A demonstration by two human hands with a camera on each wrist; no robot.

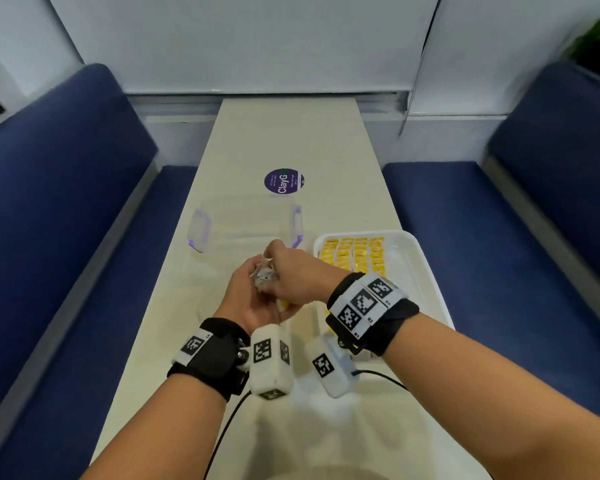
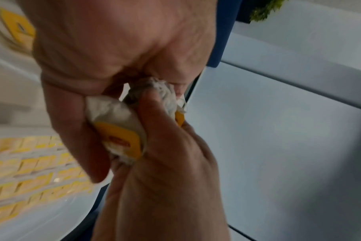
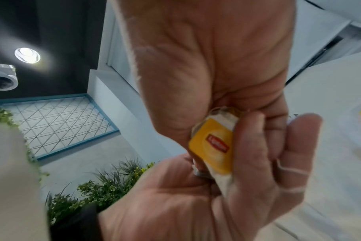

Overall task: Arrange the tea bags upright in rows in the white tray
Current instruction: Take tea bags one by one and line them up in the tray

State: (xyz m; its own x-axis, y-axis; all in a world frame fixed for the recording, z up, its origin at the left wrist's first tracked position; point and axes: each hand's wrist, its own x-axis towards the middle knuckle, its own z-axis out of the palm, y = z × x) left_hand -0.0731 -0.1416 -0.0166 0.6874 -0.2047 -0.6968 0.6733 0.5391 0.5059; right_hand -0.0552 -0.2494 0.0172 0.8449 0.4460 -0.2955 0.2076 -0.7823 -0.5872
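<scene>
Over the middle of the table, my left hand [image 1: 248, 299] lies palm up and cups a small bunch of tea bags [image 1: 264, 274], white paper with yellow tags. My right hand [image 1: 293, 275] comes over from the right, and its fingers pinch the same bunch. In the left wrist view a yellow tag [image 2: 122, 140] shows between my left hand [image 2: 76, 127] and my right hand [image 2: 167, 163]. The right wrist view shows a tagged tea bag [image 3: 213, 146] held between both hands. The white tray [image 1: 414, 252] stands to the right, with rows of upright yellow tea bags [image 1: 355, 254] in its far left part.
A clear plastic box [image 1: 243, 221] with purple clips stands just beyond my hands. A round purple sticker [image 1: 284, 181] lies farther back on the narrow table. Blue benches [image 1: 66, 220] run along both sides. Cables hang from my wrist cameras near the front edge.
</scene>
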